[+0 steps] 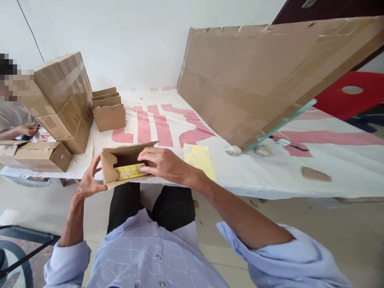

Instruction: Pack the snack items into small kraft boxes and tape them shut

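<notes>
An open cardboard box (109,168) sits at the table's near edge, in front of my body. My left hand (89,180) grips its left end, thumb low and fingers behind. Inside the box lies a yellow printed packet (129,171). My right hand (160,163) reaches over the box's right end, its fingertips on the right end of the packet. To the right of that hand, a yellow sheet (201,160) with small pale stickers lies on the white cloth.
Small open cartons (109,117) stand behind, beside a tall carton stack (64,94). A large cardboard panel (255,76) leans at the right, near tape rolls (263,150) and scissors (292,145). A person's hand (28,130) is at the far left, above another open box (43,156).
</notes>
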A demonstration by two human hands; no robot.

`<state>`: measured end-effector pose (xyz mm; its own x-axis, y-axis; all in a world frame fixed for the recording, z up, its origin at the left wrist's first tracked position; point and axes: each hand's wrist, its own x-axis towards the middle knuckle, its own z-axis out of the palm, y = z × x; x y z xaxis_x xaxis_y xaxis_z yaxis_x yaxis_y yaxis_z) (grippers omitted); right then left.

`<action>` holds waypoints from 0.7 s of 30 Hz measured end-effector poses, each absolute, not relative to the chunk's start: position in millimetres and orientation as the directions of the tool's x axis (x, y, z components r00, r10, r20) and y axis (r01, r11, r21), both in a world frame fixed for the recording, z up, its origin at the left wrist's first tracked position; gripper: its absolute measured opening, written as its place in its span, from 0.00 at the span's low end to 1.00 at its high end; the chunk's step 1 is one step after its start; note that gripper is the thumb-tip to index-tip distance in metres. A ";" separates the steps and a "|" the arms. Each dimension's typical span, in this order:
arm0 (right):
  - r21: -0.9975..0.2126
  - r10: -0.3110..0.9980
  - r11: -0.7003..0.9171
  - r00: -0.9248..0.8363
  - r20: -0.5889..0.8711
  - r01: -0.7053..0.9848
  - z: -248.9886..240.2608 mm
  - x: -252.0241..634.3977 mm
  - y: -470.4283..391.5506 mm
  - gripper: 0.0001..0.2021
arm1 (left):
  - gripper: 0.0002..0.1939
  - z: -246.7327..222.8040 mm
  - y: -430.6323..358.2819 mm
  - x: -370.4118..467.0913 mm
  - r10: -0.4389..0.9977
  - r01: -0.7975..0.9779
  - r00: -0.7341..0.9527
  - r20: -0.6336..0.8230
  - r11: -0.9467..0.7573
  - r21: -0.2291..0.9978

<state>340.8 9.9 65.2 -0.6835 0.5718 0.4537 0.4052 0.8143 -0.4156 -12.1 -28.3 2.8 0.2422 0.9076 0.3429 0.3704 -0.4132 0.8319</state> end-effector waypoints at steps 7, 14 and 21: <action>-0.143 0.596 0.793 -0.803 -0.017 0.592 68.7 315.3 32.7 0.18 | 0.64 9.3 -30.9 -2.2 0.877 0.418 0.320 0.359 -0.471 0.777; -0.073 0.591 0.803 -0.806 -0.038 0.592 60.6 307.9 36.4 0.18 | 0.64 3.6 -24.5 -7.2 0.894 0.400 0.315 0.318 -0.429 0.810; -0.294 0.607 0.794 -0.723 0.331 0.532 79.7 321.5 62.4 0.22 | 0.69 -23.2 9.9 -22.7 0.942 0.282 0.259 0.215 -0.286 0.916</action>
